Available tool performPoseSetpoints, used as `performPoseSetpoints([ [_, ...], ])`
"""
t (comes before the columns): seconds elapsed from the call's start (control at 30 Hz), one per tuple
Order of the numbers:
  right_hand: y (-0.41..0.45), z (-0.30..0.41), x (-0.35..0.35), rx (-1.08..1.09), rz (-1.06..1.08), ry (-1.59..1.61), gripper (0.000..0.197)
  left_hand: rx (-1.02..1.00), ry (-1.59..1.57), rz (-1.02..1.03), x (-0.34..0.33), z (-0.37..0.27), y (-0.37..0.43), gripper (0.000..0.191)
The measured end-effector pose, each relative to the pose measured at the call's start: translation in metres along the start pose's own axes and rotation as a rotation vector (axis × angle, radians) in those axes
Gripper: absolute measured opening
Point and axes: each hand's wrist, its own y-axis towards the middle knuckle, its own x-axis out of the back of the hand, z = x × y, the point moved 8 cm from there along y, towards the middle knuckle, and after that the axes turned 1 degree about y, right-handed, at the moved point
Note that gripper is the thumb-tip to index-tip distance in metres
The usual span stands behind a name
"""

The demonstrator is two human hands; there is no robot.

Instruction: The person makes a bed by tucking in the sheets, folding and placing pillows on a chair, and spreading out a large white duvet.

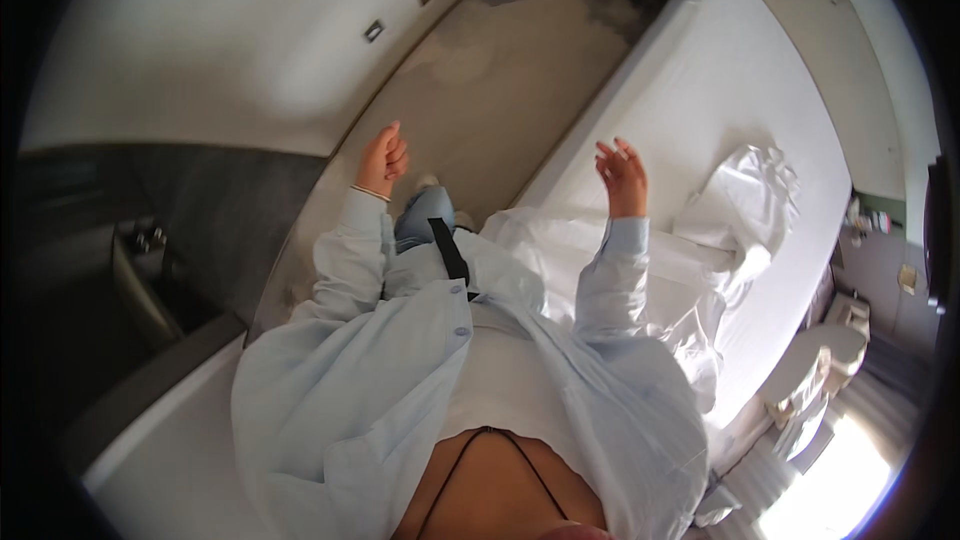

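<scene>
My left hand [384, 159] is raised over the floor beside the bed, its fingers curled in and nothing seen in them. Over the near side of the bed [675, 89] hangs my right hand [622, 174], its fingers slightly bent and apart, holding nothing. A crumpled white sheet [750, 202] lies bunched on the mattress, right of my right hand and not touched by it. More loose white fabric [555, 240] spreads along the bed's edge next to my body.
Carpeted floor [480, 97] runs between the bed and a pale wall [210, 52] with a wall switch or socket [373, 31]. A headboard or panel [832, 52] borders the bed's far side. At the lower right stand a round table [844, 348] and a bright window [840, 480].
</scene>
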Motion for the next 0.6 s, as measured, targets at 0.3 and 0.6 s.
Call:
performPoseSetpoints([
  [0.3,-0.095,0.001,0.157,0.169,-0.860,0.172,0.029,0.365,0.221,0.228,-0.122,0.016,0.206,0.045],
  [0.6,-0.065,-0.046,0.166,0.263,-1.021,0.164,0.040,0.609,0.700,0.751,-0.324,0.071,0.292,0.037],
])
